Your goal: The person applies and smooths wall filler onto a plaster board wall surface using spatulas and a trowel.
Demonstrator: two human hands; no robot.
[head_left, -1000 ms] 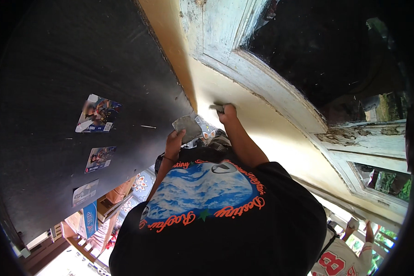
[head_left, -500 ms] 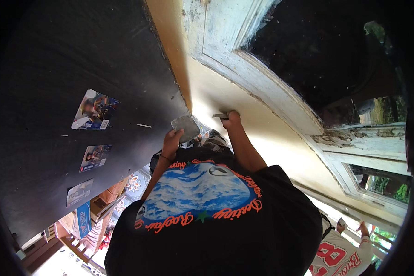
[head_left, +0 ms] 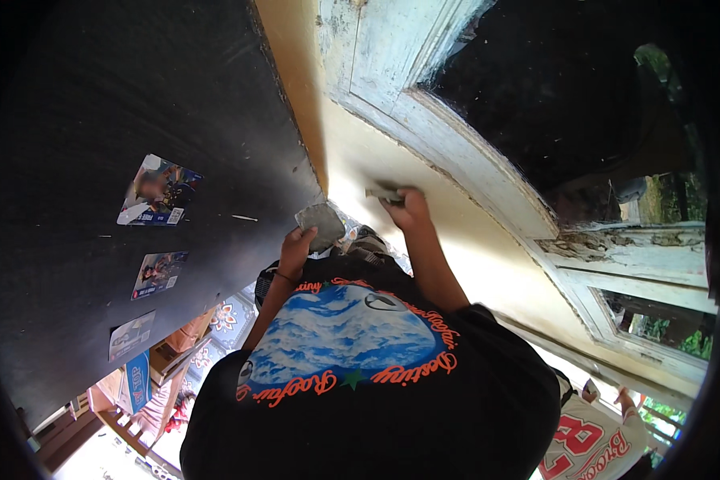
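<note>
My left hand point(head_left: 295, 247) grips a flat, square grey plate point(head_left: 322, 226) by its near edge, beside the dark panel. The plate's face looks smeared with grey. Up against the cream wall point(head_left: 456, 212), my right hand point(head_left: 411, 210) is closed around a flat grey scraper point(head_left: 382, 194), its blade lying close to the wall. Motion blur hides whether the blade touches it. Between the two hands is a narrow gap near the corner where panel and wall meet.
A tall black panel point(head_left: 136, 96) with several picture cards point(head_left: 162, 190) stands on the left. On the right is a weathered white window frame point(head_left: 504, 148) with dark glass. Wooden furniture point(head_left: 164, 360) stands lower left; another person in a printed shirt point(head_left: 596, 436) is lower right.
My right hand has shifted slightly with the scraper, whose blade has turned and slid a little left along the wall. The left hand and plate have barely moved.
</note>
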